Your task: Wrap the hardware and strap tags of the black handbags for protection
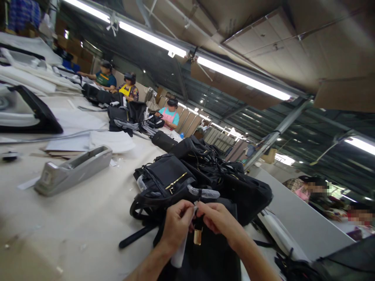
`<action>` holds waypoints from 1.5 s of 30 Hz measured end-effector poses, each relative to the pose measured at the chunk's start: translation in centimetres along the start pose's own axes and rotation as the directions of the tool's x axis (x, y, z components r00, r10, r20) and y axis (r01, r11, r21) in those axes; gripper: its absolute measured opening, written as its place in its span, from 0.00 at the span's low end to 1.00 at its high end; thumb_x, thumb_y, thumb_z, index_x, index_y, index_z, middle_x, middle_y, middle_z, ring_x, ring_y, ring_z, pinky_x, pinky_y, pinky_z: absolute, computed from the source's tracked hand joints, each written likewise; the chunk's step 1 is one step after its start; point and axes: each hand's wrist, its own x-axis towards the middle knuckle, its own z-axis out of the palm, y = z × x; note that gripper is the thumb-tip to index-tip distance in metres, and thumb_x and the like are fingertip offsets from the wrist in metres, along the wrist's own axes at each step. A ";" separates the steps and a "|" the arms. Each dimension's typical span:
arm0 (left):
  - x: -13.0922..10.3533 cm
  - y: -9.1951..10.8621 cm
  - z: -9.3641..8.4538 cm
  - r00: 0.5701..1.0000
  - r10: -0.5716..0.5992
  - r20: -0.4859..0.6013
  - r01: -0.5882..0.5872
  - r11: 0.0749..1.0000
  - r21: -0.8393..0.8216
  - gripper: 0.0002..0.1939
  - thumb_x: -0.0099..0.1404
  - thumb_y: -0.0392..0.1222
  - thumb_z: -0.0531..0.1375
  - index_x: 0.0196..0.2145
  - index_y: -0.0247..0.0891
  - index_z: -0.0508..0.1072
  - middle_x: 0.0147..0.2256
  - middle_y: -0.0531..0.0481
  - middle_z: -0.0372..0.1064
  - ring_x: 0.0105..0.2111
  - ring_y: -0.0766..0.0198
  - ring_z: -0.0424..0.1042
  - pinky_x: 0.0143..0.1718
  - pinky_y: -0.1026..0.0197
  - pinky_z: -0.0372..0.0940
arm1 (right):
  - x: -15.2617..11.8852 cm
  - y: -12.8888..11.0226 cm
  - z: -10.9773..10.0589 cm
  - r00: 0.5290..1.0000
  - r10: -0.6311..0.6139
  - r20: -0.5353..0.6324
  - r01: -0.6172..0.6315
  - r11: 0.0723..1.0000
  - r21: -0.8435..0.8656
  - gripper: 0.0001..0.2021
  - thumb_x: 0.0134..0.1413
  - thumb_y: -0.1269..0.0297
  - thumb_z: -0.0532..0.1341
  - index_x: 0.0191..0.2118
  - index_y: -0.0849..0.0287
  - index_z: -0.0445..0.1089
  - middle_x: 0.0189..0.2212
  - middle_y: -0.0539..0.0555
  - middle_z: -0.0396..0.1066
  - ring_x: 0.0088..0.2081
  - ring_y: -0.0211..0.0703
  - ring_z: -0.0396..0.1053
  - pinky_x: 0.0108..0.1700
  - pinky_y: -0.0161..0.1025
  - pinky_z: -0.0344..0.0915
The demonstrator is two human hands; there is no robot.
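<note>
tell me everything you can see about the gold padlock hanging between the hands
The gold padlock is small, shiny and metallic-looking, hanging upright from a short black strap against the black handbag below. The left hand pinches a white paper strip just beside it; the right hand grips the strap just above. Its finer details are too small to make out.

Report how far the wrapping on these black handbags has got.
Done: the piled black handbags show handles already in clear wrap. In hand: the left hand and right hand pinch white paper around the strap above a gold padlock on the nearest bag. Left: that padlock is bare.
</note>
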 end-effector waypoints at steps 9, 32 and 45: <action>0.4 0.0 -0.4 0.946 -0.248 0.206 0.315 0.852 -0.418 0.16 0.48 0.49 0.67 0.27 0.35 0.69 0.18 0.55 0.67 0.11 0.76 0.54 0.11 0.71 0.49 | 0.7 1.3 -0.6 0.862 0.151 0.484 -0.506 0.327 0.798 0.16 0.56 0.56 0.65 0.34 0.67 0.68 0.14 0.39 0.56 0.13 0.22 0.53 0.18 0.21 0.47; 0.4 0.4 -0.4 0.988 -0.130 0.088 0.153 0.913 -0.378 0.15 0.52 0.50 0.65 0.28 0.37 0.67 0.20 0.54 0.70 0.11 0.75 0.56 0.12 0.71 0.48 | -1.7 1.7 3.9 0.982 -0.036 -0.188 0.132 0.838 0.529 0.21 0.41 0.46 0.71 0.30 0.61 0.77 0.19 0.45 0.60 0.22 0.32 0.59 0.22 0.30 0.62; 0.3 0.3 -0.2 0.989 -0.121 0.085 0.143 0.922 -0.361 0.16 0.52 0.51 0.65 0.29 0.36 0.67 0.20 0.54 0.69 0.11 0.76 0.56 0.11 0.72 0.48 | -1.4 1.3 3.6 0.899 -0.189 -0.395 0.245 0.965 0.096 0.21 0.46 0.45 0.64 0.35 0.58 0.79 0.31 0.55 0.76 0.33 0.48 0.69 0.30 0.38 0.64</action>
